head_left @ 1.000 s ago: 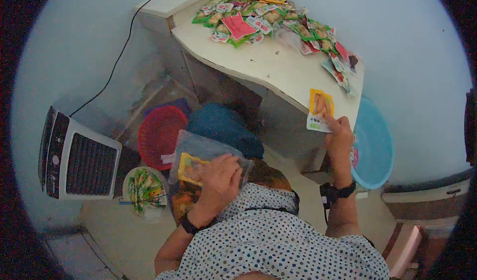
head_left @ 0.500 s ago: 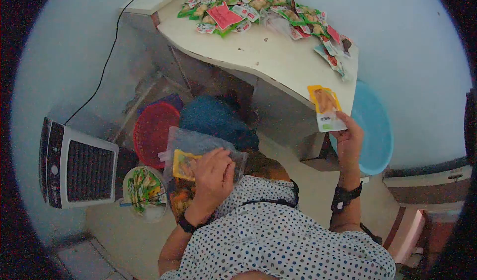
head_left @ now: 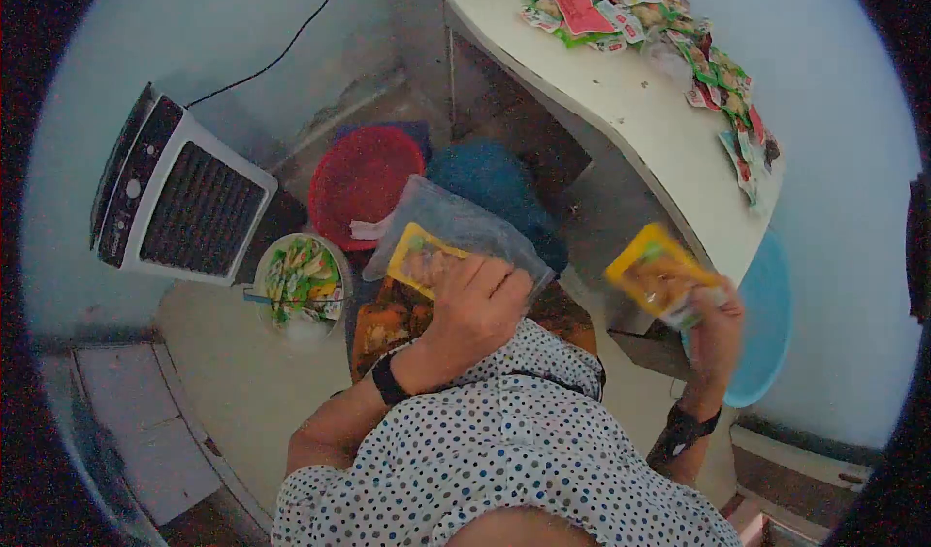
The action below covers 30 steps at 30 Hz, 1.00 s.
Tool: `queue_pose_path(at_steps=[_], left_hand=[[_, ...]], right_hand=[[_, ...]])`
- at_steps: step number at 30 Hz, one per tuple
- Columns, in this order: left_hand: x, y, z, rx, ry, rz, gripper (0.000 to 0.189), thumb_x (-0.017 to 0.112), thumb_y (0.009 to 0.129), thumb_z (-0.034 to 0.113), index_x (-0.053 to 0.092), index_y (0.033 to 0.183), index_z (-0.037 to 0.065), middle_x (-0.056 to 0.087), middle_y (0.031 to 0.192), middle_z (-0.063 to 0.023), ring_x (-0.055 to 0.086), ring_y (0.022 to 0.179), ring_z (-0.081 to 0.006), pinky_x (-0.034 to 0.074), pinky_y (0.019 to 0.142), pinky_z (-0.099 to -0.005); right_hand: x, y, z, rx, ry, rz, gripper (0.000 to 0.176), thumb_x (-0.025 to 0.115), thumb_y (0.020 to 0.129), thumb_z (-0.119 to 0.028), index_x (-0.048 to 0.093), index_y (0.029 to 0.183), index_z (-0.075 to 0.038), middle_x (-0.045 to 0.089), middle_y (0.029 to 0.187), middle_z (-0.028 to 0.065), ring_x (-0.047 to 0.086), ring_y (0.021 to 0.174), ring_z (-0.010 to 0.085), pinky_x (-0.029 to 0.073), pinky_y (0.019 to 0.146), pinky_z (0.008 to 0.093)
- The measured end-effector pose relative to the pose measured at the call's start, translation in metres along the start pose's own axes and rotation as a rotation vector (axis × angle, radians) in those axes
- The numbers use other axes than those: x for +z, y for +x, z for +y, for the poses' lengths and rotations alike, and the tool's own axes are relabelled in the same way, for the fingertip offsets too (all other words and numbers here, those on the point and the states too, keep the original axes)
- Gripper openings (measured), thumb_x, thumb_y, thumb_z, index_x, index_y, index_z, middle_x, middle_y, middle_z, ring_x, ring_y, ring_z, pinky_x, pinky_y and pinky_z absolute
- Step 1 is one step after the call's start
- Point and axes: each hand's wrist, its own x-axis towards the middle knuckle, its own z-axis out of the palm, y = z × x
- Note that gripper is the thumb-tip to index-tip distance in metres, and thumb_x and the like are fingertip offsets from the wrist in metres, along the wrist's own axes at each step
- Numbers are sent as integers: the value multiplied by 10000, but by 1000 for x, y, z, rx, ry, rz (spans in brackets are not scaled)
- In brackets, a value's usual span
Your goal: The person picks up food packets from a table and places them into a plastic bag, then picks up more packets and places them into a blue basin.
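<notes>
Right now, the fingers of the right hand pinch the lower end of a yellow-edged packet, blurred and tilted, off the desk's front edge near its right corner. The fingers of the left hand lie close together, pressed flat over a second yellow-edged packet and a clear bag above the lap; whether that packet is inside the bag or on it cannot be told. A dark band circles each wrist, two in all.

Just beyond the right hand stand two obstacles: the front edge of the desk, and one light-blue basin partly behind the desk's right corner. Past the bag sit one teal bundle and one red basin, with a white scrap at the red basin's near rim. Farther left come one bucket holding green packets and one air cooler, with a black cable rising behind it.

Between the two hands there is open room, bounded by the desk's curved front edge. Pale floor spreads left of the lap. On the desk, a strip of its surface shows between the front edge and a heap of packets, which follows the far edge round to the right edge. These overlap too much to count; one red card lies on top.
</notes>
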Motion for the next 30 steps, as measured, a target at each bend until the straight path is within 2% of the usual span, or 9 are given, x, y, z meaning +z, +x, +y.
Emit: queue_pose_path(at_steps=[3, 7, 10, 13, 17, 22, 26, 29, 30], left_hand=[[0, 0, 1, -3, 26, -13, 157, 651, 710, 63, 574, 844, 92, 473, 740, -50, 538, 703, -226, 439, 588, -358], [1, -1, -2, 40, 71, -36, 139, 641, 726, 64, 560, 839, 79, 454, 694, -52, 533, 626, -219, 433, 537, -345], [1, 1, 1, 36, 75, -70, 135, 638, 736, 77, 559, 845, 66, 461, 683, -56, 542, 604, -223, 436, 522, -347], [4, 4, 0, 37, 37, -54, 140, 636, 741, 88, 567, 859, 59, 495, 699, -68, 568, 620, -231, 454, 534, -348], [2, 10, -1, 10, -56, 5, 133, 626, 746, 86, 576, 866, 54, 550, 733, -90, 603, 655, -250, 486, 572, -353], [15, -6, -7, -62, -81, -130, 245, 604, 803, 121, 645, 1032, 43, 660, 933, -96, 646, 820, -267, 536, 689, -389], [19, 7, -5, -29, -120, 75, 151, 604, 763, 78, 613, 909, 42, 586, 746, -107, 629, 676, -272, 509, 595, -370], [11, 5, -2, -153, -221, -174, 213, 583, 855, 105, 658, 1036, 21, 684, 1007, -139, 662, 932, -297, 531, 801, -422], [10, 5, -4, -120, -233, -106, 201, 582, 827, 99, 646, 1002, 25, 658, 935, -131, 651, 853, -292, 525, 731, -407]], right_hand=[[31, -21, 8, 271, 113, -294, 217, 700, 798, -53, 661, 1010, -32, 672, 893, 48, 625, 765, 129, 521, 696, 306], [58, -32, 30, 321, 48, -375, 221, 679, 820, 9, 643, 1038, -3, 693, 890, 78, 671, 789, 177, 552, 751, 315], [73, -34, 35, 471, 273, -446, 234, 660, 853, -17, 624, 1084, -4, 686, 967, 92, 673, 842, 188, 546, 801, 333], [92, -35, 37, 517, 327, -528, 286, 641, 907, -174, 621, 1150, -23, 680, 1026, 61, 649, 932, 170, 512, 857, 329], [125, -31, 42, 557, 449, -607, 354, 591, 941, -188, 550, 1251, -21, 637, 1155, 87, 625, 1030, 200, 498, 908, 346], [153, -22, 42, 589, 508, -712, 380, 537, 965, -160, 490, 1312, -12, 590, 1239, 96, 590, 1109, 207, 481, 960, 368], [172, -20, 46, 570, 573, -768, 320, 544, 936, -83, 511, 1237, 20, 603, 1182, 95, 617, 1044, 193, 517, 896, 337], [172, -15, 69, 533, 508, -886, 312, 539, 942, -110, 516, 1224, 20, 602, 1168, 97, 612, 1023, 173, 524, 854, 313], [176, -18, 71, 517, 424, -875, 309, 541, 945, -124, 520, 1219, 18, 603, 1163, 96, 611, 1016, 167, 525, 841, 307]])
